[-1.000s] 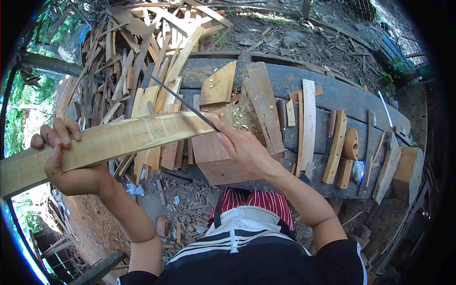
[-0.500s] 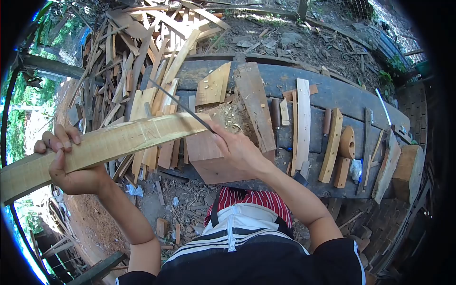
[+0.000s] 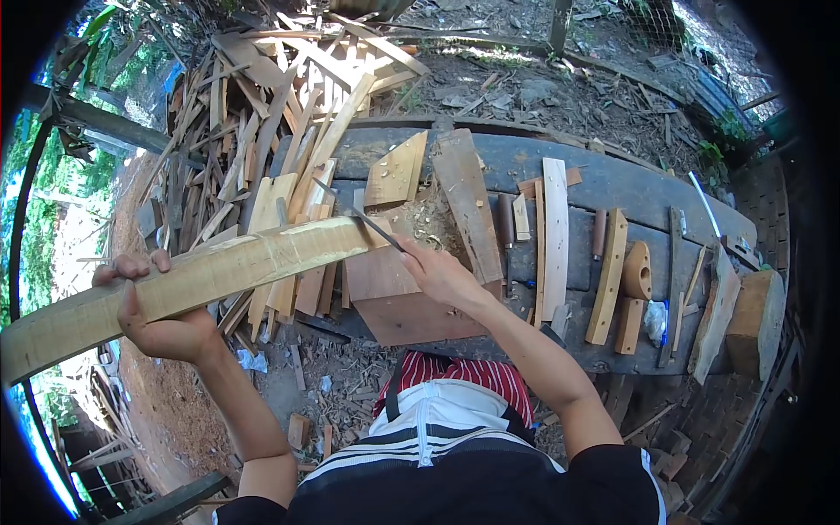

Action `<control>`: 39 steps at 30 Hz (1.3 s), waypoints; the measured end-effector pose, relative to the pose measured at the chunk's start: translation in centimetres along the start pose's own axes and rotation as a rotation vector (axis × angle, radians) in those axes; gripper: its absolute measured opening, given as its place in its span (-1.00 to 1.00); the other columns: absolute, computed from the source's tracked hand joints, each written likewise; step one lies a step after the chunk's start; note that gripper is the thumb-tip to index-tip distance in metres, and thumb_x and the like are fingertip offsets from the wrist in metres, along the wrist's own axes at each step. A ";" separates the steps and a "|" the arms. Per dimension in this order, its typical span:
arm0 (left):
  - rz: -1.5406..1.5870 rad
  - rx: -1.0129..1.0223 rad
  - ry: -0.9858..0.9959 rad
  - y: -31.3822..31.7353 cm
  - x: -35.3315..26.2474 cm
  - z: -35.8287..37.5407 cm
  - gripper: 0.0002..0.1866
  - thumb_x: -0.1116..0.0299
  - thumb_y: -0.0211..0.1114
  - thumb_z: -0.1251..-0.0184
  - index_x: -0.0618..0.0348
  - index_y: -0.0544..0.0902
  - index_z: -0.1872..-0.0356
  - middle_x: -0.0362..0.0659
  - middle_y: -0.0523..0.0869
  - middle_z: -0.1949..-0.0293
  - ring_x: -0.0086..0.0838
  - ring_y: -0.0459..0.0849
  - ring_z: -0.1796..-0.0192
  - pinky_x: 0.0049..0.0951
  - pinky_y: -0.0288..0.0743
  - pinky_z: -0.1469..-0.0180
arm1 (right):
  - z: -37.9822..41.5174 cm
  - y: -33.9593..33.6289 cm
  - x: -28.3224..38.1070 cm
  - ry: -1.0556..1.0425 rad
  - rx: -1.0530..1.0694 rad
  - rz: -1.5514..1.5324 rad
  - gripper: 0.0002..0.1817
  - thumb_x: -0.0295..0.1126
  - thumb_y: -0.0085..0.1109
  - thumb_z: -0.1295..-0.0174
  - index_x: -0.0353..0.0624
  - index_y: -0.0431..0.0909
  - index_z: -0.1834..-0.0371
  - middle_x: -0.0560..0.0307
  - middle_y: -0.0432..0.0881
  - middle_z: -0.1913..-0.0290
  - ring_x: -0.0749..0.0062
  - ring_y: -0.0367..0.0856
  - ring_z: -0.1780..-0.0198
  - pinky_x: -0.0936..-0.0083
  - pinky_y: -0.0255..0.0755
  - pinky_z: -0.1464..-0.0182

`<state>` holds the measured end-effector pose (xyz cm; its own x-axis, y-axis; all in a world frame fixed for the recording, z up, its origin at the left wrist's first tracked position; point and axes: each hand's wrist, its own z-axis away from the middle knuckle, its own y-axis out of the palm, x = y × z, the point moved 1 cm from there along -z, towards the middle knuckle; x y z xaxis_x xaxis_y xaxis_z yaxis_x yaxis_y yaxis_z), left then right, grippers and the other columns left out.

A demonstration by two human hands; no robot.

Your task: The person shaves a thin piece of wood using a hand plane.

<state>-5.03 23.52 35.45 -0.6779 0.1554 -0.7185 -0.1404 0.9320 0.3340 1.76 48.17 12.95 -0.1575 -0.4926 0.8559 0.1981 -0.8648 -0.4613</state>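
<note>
A long, slightly curved wooden beam (image 3: 236, 261) slants across the left half of the view. Its underside rests in my left hand (image 3: 157, 306), whose thumb and fingers wrap around its edges from below. My right hand (image 3: 437, 273) is closed around the near end of a long, thin dark blade (image 3: 378, 233); its handle is hidden in my fist. The blade lies across the beam's right end, its tip pointing up and left. Below that end sits a big wooden block (image 3: 420, 317) with shavings (image 3: 430, 219) on it.
A dark workbench (image 3: 569, 229) carries a white curved strip (image 3: 555, 241), a drilled wooden bar (image 3: 607, 278), a wooden plane-like piece (image 3: 637, 271) and dark-handled tools (image 3: 506, 219). Scrap wood (image 3: 236, 131) is piled at the upper left. A thick timber block (image 3: 754, 319) stands at the right.
The beam and my left hand have shifted slightly right and down in view. The blade has swung, so its tip sits lower and further right, and it looks shorter.
</note>
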 end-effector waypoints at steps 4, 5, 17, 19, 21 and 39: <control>0.011 0.027 -0.006 1.6 0.2 0.0 -0.62 0.44 0.12 -0.08 0.04 0.39 0.01 -0.22 0.38 0.36 -0.52 0.42 0.21 -0.35 0.39 0.12 | 0.4 -1.3 5.0 -0.217 -0.078 -0.181 -0.50 -0.13 -0.21 -0.50 0.06 0.23 -0.45 -0.38 0.64 0.14 -0.32 0.61 0.05 -0.06 0.44 -0.05; 0.010 0.022 -0.015 2.0 0.3 -0.1 -0.61 0.45 0.11 -0.05 0.02 0.38 0.02 -0.23 0.37 0.36 -0.53 0.41 0.22 -0.36 0.39 0.12 | 1.2 -2.4 6.7 -0.209 -0.065 -0.189 -0.50 -0.13 -0.21 -0.50 0.06 0.23 -0.45 -0.38 0.64 0.14 -0.32 0.61 0.05 -0.06 0.44 -0.05; -0.013 -0.049 0.007 2.1 1.3 -1.2 -0.67 0.57 0.08 -0.03 0.03 0.36 0.14 -0.23 0.38 0.38 -0.53 0.39 0.30 -0.40 0.38 0.23 | -1.7 -1.8 4.8 -0.079 0.022 0.055 -0.52 -0.17 -0.22 -0.49 0.07 0.24 -0.45 -0.37 0.65 0.15 -0.31 0.63 0.13 -0.03 0.45 0.06; 0.025 -0.041 -0.013 2.5 1.3 -0.9 -0.67 0.57 0.08 -0.02 0.03 0.36 0.15 -0.22 0.37 0.38 -0.53 0.38 0.30 -0.40 0.37 0.23 | -0.4 -2.5 7.8 -0.284 -0.087 -0.149 -0.51 -0.15 -0.21 -0.49 0.08 0.24 -0.45 -0.37 0.65 0.14 -0.31 0.63 0.12 -0.03 0.46 0.04; 0.065 0.058 0.024 2.5 1.1 -0.9 -0.67 0.58 0.08 -0.01 0.03 0.36 0.16 -0.22 0.36 0.37 -0.52 0.37 0.29 -0.40 0.37 0.23 | 1.4 -3.7 10.5 -0.278 -0.071 -0.201 -0.51 -0.15 -0.22 -0.49 0.07 0.23 -0.46 -0.37 0.65 0.14 -0.31 0.63 0.11 -0.03 0.46 0.03; 0.149 0.214 0.008 2.8 1.8 -2.0 -0.66 0.57 0.07 0.03 0.06 0.38 0.15 -0.21 0.34 0.36 -0.48 0.35 0.29 -0.40 0.34 0.21 | 0.8 -2.7 6.3 -0.120 0.010 -0.130 -0.48 -0.12 -0.22 -0.50 0.04 0.21 -0.47 -0.39 0.61 0.03 -0.30 0.60 0.03 0.02 0.41 -0.05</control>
<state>-8.08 25.74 36.32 -0.6856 0.2941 -0.6659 0.1166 0.9473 0.2984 0.99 47.46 19.77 -0.0657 -0.3613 0.9301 0.1933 -0.9191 -0.3433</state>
